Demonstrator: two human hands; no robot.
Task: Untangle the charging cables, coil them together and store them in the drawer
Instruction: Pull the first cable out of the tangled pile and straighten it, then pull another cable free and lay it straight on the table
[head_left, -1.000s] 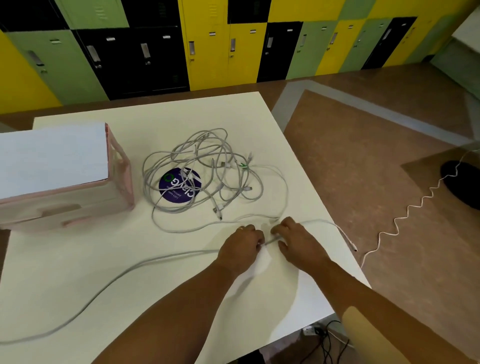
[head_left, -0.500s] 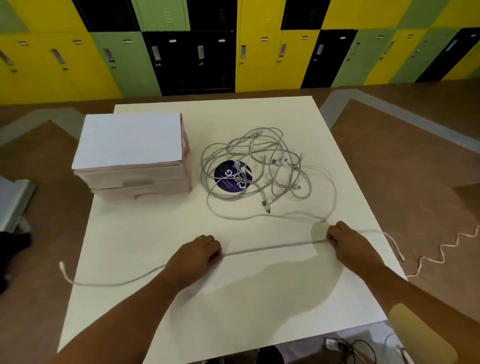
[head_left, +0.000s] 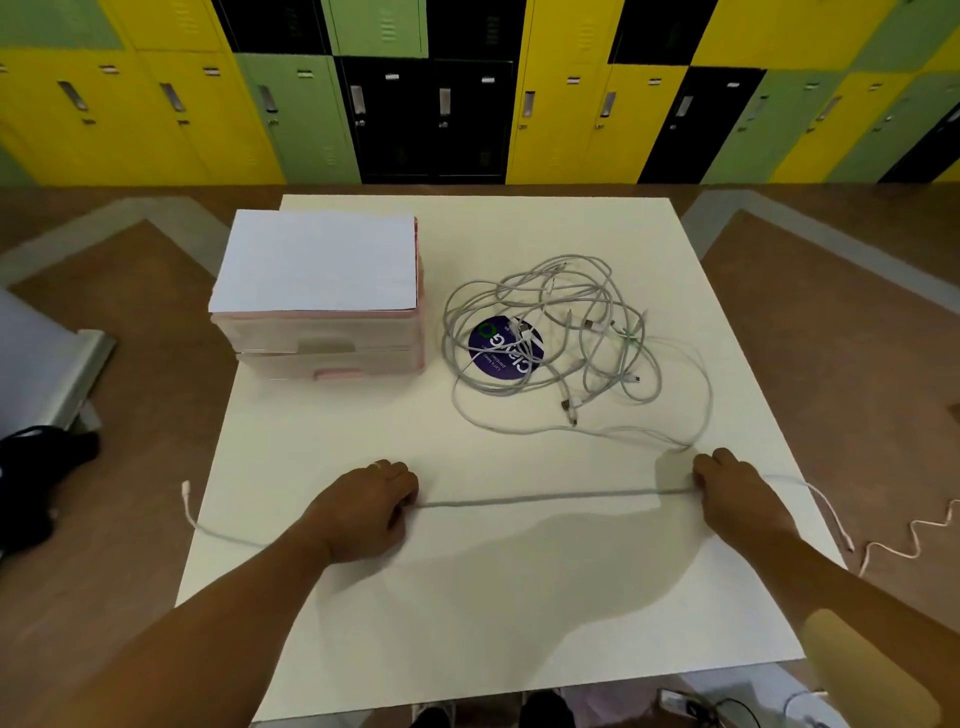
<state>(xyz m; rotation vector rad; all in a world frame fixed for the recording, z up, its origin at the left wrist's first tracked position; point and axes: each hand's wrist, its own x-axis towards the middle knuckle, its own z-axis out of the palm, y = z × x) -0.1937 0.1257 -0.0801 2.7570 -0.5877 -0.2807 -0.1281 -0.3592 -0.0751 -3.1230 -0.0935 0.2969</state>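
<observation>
One grey-white charging cable (head_left: 550, 500) runs taut across the near part of the white table (head_left: 467, 623). My left hand (head_left: 366, 506) grips it at the left, my right hand (head_left: 732, 499) grips it at the right. The cable's left end (head_left: 186, 488) hangs off the table's left edge; its right end (head_left: 844, 540) droops over the right edge. Behind my hands lies a tangled heap of white cables (head_left: 566, 338) on a round purple sticker (head_left: 505, 345). A pink two-drawer box (head_left: 317, 306) with a white top stands at the back left, both drawers closed.
Yellow, green and black lockers (head_left: 467, 93) line the far wall. A wavy pale cable (head_left: 904, 540) lies on the brown floor at the right. A grey object (head_left: 47, 364) and a black one (head_left: 36, 467) sit on the floor at the left.
My hands were together on the cable near the table's right edge; they have slid apart, drawing a straight length between them. The view has swung left, showing the whole drawer box.
</observation>
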